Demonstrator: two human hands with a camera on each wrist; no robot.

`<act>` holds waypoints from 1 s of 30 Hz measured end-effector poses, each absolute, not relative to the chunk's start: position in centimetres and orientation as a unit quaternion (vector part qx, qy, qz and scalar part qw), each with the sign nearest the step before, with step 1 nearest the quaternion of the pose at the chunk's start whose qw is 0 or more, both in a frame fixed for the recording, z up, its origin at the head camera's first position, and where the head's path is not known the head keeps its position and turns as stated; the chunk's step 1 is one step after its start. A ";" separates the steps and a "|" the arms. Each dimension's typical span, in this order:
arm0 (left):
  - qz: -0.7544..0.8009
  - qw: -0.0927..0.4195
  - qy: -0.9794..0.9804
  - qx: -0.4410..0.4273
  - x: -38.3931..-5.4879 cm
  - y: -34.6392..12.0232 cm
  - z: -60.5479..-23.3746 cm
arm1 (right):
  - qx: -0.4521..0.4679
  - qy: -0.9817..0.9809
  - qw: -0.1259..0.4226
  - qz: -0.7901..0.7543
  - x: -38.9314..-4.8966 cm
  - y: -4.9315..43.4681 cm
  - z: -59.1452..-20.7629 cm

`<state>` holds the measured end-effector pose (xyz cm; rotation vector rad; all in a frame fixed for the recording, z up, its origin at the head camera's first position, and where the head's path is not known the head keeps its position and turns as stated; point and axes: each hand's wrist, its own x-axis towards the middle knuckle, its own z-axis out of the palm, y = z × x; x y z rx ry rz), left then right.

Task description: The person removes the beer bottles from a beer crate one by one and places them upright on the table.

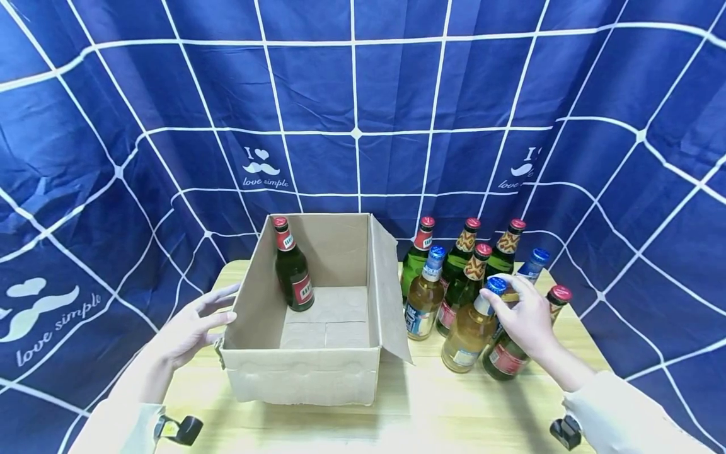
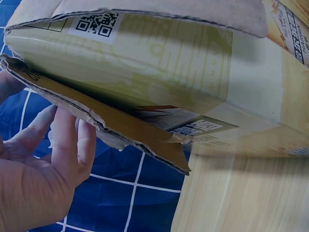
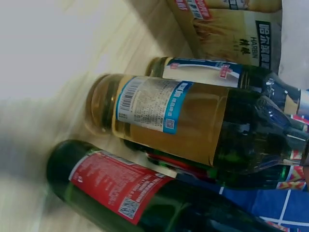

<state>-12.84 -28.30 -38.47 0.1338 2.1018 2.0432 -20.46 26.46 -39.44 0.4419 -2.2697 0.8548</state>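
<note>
My right hand (image 1: 524, 312) pinches a beer bottle (image 1: 469, 334) by its neck, just under the blue cap. This bottle has a pale amber body and stands upright or nearly so; its back label (image 3: 149, 104) shows in the right wrist view. Close beside it is a green beer bottle (image 1: 507, 358) with a red label. At the left side of an open cardboard box (image 1: 300, 375), my left hand (image 1: 195, 328) rests its extended fingers against the wall and a side flap (image 2: 111, 121). One dark green bottle (image 1: 292, 274) with a red cap stands inside the box.
Several more bottles crowd the table's right side, among them a blue-capped one (image 1: 424, 302) and a red-capped green one (image 1: 416, 261). The box's right flap (image 1: 390, 296) juts toward them. A blue checked cloth (image 1: 317, 101) hangs behind the wooden table (image 1: 442, 410).
</note>
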 end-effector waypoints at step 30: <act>0.687 0.098 0.719 0.034 -12.7 -28.1 -38.6 | 0.249 -0.901 0.032 0.353 -24.9 15.8 -22.5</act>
